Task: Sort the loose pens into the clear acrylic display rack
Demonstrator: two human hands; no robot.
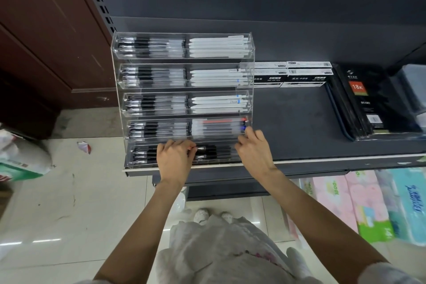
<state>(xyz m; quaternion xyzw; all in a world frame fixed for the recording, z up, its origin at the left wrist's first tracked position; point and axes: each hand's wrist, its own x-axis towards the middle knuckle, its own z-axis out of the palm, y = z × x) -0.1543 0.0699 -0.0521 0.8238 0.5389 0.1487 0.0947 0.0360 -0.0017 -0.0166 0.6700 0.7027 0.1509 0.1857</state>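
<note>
a clear acrylic display rack [246,71] of five stepped tiers stands at the left end of a dark shelf [299,127]. the left hand [174,160], fingers curled, pinches black pens [207,152] in the lowest tier. these pens lie flat, long axis left to right; which way their tips point is unclear. the right hand [253,148], fingers bent, touches the rack's right end near the lowest two tiers. pens could slip over the low front lip and roll off the shelf edge.
</note>
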